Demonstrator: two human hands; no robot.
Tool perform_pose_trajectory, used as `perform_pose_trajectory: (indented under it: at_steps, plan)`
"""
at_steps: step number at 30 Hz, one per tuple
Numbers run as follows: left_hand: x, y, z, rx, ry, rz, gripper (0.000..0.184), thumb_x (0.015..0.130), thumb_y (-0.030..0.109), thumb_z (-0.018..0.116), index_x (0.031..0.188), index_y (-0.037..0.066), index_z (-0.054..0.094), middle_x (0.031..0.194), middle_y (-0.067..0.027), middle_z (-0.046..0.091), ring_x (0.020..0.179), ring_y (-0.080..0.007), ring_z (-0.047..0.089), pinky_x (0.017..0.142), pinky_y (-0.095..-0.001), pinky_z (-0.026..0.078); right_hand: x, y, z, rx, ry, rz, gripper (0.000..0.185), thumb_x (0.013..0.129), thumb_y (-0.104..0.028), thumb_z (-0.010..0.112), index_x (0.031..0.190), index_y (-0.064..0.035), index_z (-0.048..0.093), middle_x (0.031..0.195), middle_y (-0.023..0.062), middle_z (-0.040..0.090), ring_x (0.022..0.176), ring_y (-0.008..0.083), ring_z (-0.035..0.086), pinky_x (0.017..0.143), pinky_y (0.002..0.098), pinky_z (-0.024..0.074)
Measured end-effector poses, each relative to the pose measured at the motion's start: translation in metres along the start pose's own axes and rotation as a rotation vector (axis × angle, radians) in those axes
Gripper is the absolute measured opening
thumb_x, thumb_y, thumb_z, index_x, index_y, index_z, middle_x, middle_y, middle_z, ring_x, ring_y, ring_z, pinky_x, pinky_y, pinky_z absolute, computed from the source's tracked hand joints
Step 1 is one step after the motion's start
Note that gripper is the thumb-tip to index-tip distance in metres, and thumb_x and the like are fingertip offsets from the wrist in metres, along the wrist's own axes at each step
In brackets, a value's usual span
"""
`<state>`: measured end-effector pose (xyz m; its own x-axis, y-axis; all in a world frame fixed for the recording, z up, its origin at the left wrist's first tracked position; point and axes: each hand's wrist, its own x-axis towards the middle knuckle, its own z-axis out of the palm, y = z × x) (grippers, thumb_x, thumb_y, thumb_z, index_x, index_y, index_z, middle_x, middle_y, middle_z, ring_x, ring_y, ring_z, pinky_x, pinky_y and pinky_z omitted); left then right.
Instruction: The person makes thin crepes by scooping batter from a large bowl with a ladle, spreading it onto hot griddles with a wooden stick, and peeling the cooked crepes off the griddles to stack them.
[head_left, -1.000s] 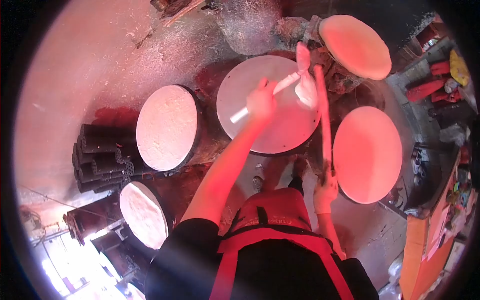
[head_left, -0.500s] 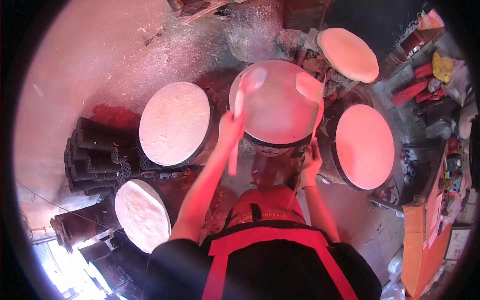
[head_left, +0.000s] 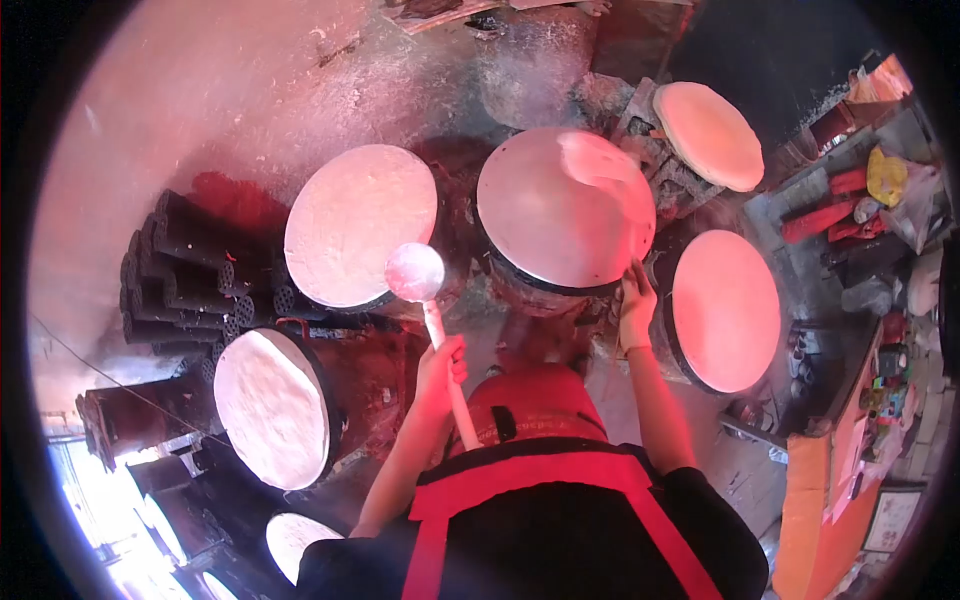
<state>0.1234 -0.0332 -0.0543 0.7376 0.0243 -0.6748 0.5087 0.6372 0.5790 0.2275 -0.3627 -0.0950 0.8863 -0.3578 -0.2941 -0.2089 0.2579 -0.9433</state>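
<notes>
Patchily, pale batter coats the round griddle by a mottled wall. The left hand grips a ladle near the apron; the right hand, grip unclear, is at the griddle's edge.

The left hand gripped a ladle, its bowl near the left griddle. The right hand was at the rim of the middle griddle, where pale batter lay. Black cylinders were stacked at left.
</notes>
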Motion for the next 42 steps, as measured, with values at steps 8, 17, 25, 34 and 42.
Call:
perform_pose_trajectory:
  at_steps: [8, 17, 25, 34, 42]
  plan:
    - [-0.003, -0.036, -0.010, -0.088, 0.062, -0.024, 0.011, 0.089, 0.014, 0.064, 0.091, 0.007, 0.056, 0.078, -0.0002, 0.051, 0.055, -0.0080, 0.044, 0.046, -0.0224, 0.034, 0.056, 0.002, 0.057, -0.073, -0.125, 0.134, 0.042, 0.097, -0.025, 0.057, 0.138, -0.0205, 0.053, 0.060, -0.0057, 0.041, 0.039, 0.0061, 0.034, 0.036, 0.0238, 0.0251]
    - [-0.011, -0.092, 0.013, 0.041, 0.271, 0.032, 0.028, 0.090, 0.023, 0.064, 0.113, 0.007, 0.061, 0.112, -0.0024, 0.062, 0.109, -0.0129, 0.052, 0.093, -0.0313, 0.040, 0.077, -0.041, -0.046, -0.223, -0.154, 0.234, 0.035, 0.097, -0.029, 0.058, 0.132, -0.0275, 0.058, 0.053, -0.0060, 0.037, 0.036, 0.0080, 0.033, 0.033, 0.0263, 0.0255]
    - [-0.034, -0.121, 0.051, -0.024, 0.386, 0.089, 0.030, 0.093, 0.024, 0.059, 0.119, 0.008, 0.062, 0.122, -0.0009, 0.059, 0.117, -0.0115, 0.049, 0.103, -0.0309, 0.033, 0.130, -0.042, -0.020, -0.391, -0.637, 0.208, 0.042, 0.097, -0.025, 0.056, 0.139, -0.0259, 0.052, 0.060, -0.0070, 0.037, 0.038, 0.0063, 0.030, 0.036, 0.0235, 0.0237]
    - [-0.032, -0.154, 0.062, -0.305, 0.409, 0.050, 0.032, 0.091, 0.023, 0.063, 0.119, 0.009, 0.063, 0.131, 0.0005, 0.052, 0.125, -0.0112, 0.042, 0.108, -0.0300, 0.029, 0.196, -0.085, -0.082, -0.453, -0.527, 0.177, 0.045, 0.092, -0.008, 0.044, 0.136, -0.0147, 0.053, 0.057, -0.0046, 0.043, 0.036, 0.0066, 0.033, 0.032, 0.0250, 0.0201]
    - [-0.059, -0.162, 0.117, -0.208, 0.531, 0.092, 0.033, 0.090, 0.026, 0.064, 0.121, 0.012, 0.062, 0.121, 0.0039, 0.055, 0.111, -0.0094, 0.050, 0.099, -0.0270, 0.036, 0.220, -0.098, -0.096, -0.535, -1.150, 0.334, 0.047, 0.099, -0.020, 0.054, 0.145, -0.0197, 0.045, 0.055, -0.0057, 0.034, 0.037, 0.0082, 0.029, 0.034, 0.0267, 0.0250]
